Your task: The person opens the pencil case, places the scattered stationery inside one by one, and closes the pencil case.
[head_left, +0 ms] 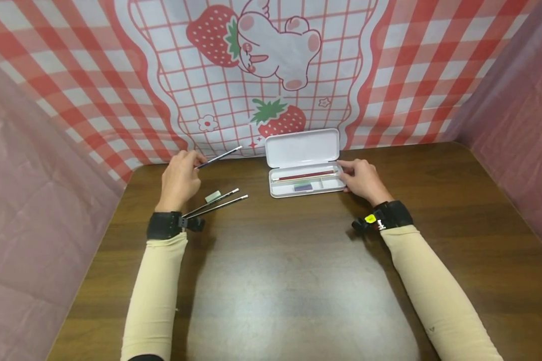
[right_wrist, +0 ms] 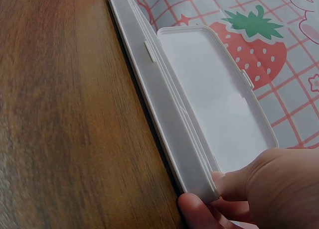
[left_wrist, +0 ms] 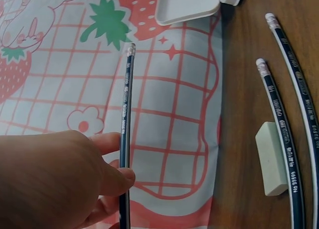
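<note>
My left hand (head_left: pixel 180 178) pinches a dark pencil (left_wrist: pixel 127 94) between thumb and fingers, its white eraser end pointing up and to the right. Two similar dark pencils (head_left: pixel 221 205) lie on the table beside that hand, and a pale green eraser (left_wrist: pixel 271 159) touches one of them. A white pencil case (head_left: pixel 302 150) stands with its lid raised against the cloth. Inside it are a red pencil (head_left: pixel 304 176), a pale one alongside, and a small purple-and-green block (head_left: pixel 303 187). At the case's right end, my right hand (head_left: pixel 363 180) grips the rim between thumb and fingers.
The brown wooden table (head_left: pixel 289 281) ends at a red-and-white checked cloth (head_left: pixel 406 75) with strawberry drawings, hanging behind the case. Pink curtains (head_left: pixel 40 200) close off the left and right sides. Each wrist wears a black strap (head_left: pixel 164 225) with a small camera.
</note>
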Tool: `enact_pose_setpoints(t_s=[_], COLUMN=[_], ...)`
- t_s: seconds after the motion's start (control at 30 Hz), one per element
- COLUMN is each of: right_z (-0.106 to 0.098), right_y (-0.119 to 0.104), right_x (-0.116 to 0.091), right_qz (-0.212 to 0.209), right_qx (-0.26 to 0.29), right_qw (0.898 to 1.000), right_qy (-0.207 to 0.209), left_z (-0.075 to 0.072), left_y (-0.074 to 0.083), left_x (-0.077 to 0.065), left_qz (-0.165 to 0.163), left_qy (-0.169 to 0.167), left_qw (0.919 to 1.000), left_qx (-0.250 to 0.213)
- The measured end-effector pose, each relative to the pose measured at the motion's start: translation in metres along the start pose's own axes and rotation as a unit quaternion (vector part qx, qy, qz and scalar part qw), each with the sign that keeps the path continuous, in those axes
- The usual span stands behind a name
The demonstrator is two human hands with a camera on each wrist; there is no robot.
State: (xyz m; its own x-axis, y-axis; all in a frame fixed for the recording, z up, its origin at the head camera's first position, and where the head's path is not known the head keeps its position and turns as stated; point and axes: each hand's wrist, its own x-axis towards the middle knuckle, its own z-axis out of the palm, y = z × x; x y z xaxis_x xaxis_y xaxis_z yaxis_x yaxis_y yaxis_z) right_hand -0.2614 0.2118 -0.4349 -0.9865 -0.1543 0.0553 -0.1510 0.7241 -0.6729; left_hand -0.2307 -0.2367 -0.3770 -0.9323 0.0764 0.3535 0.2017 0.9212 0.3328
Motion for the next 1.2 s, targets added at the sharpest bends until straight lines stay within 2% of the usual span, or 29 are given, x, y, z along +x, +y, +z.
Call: enact_pose_setpoints(t_s=[0.37,0.93,1.2], right_z=[-0.001,0.0,0.0], right_y=[-0.001,-0.002,-0.001], right_x=[0.001,0.002,0.001], right_qz=[0.0,0.003,0.003], right_qx=[-0.001,0.0,-0.005], right_qw=[1.0,1.0,1.0], right_qy=[-0.002,-0.002,0.0], left_z=[0.012,0.032,0.046], left_y=[0.008,0.03,0.041], left_x=[0.004,0.012,0.015], left_qz=[0.038,0.063,0.079], left_qy=[0.021,0.0,0.005], left_qw=[0.9989,0.9977,0.9965], left_qx=[0.019,0.026,0.026])
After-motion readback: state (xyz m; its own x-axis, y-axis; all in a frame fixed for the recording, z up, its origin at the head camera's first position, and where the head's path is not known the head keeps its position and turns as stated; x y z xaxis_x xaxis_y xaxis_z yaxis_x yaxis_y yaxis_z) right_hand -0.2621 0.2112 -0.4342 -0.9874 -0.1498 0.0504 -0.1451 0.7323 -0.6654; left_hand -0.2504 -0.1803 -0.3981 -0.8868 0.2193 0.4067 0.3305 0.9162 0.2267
